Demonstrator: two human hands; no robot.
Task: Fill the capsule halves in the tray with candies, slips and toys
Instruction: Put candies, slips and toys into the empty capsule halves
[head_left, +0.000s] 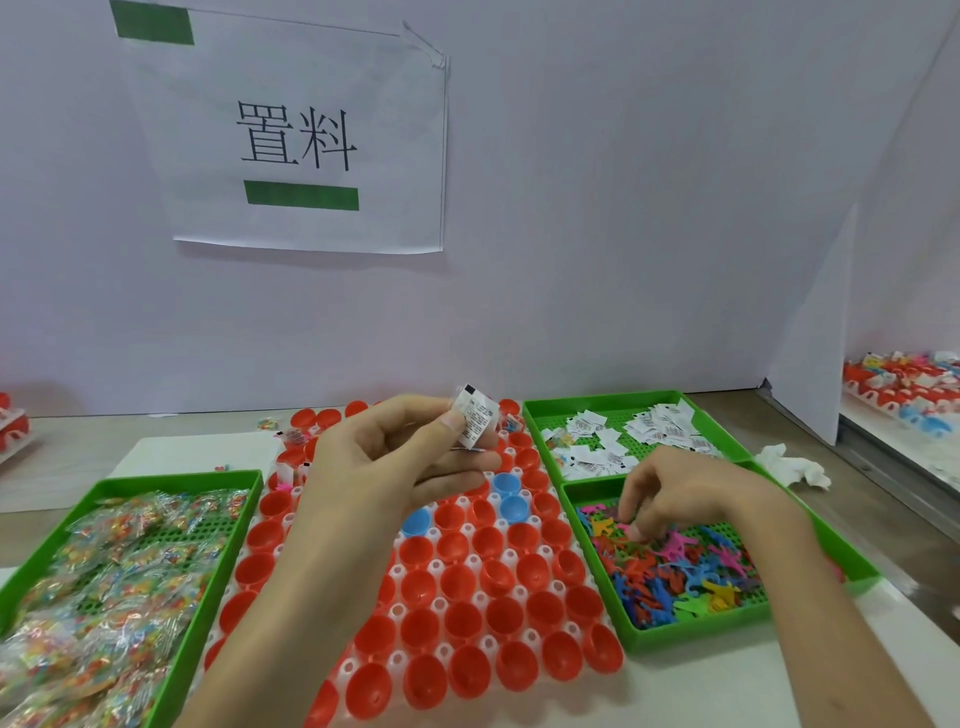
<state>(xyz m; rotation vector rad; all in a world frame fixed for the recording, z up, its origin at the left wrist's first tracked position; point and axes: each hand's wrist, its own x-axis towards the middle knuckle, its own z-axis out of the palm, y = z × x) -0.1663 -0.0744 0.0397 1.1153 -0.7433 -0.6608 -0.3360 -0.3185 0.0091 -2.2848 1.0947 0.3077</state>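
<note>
Big pale wall (623, 208) fills the top half of the frame, a paper sign (311, 140) taped upper left. Below it lies the worktop (872, 499), crowded from edge to edge. Centre frame, the white tray (439, 604) runs from the wall to the bottom edge, packed with open red capsule halves (462, 621) and a few blue ones (506, 483). The near cups sit empty, and a few at the tray's far left corner hold bits already.

The green candy bin (171, 478) hugs the tray at lower left, heaped with clear-wrapped candies (104, 597). Two green bins press against the tray's right side: the toy bin (691, 636) nearer, full of bright little toys (675, 571), and the slip bin (602, 400) behind it with white slips (660, 428). Open worktop shows only at far right, with a crumpled tissue (795, 465).

The left hand (395, 457) hangs over the tray's middle, hiding cups beneath, its grip pinching one folded slip (475, 418). The right hand (685, 493) dips into the toys, fingers curled. Whether that grip has one, I cannot tell.
</note>
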